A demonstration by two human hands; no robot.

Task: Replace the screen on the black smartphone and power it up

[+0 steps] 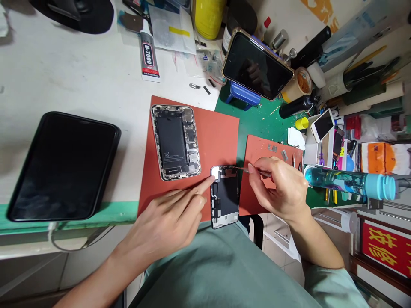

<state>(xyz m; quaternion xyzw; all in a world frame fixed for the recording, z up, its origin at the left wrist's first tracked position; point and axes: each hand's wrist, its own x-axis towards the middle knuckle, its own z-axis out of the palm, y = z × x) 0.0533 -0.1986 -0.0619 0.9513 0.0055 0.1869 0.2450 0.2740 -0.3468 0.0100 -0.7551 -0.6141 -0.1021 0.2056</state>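
Observation:
A detached phone screen assembly (228, 194) lies with its inner side up at the near edge of the red mat. The index finger of my left hand (178, 216) is stretched out onto its upper left corner; the other fingers bend loosely and hold nothing. In my right hand (281, 186) a slim metal hand tool (245, 170) is pinched between thumb and fingers, its tip at the screen's upper right corner. Whether that tip is a blade or a driver is too small to tell. Behind my left hand sits the opened phone body (176, 141), battery and boards exposed.
A black tablet-like device (64, 164) with a white cable lies left. Back there are a B-7000 glue tube (149, 55) and a phone (258, 64) on a blue stand (244, 94). On the right, a second red mat (260, 149) bears small parts, beside a blue bottle (349, 182).

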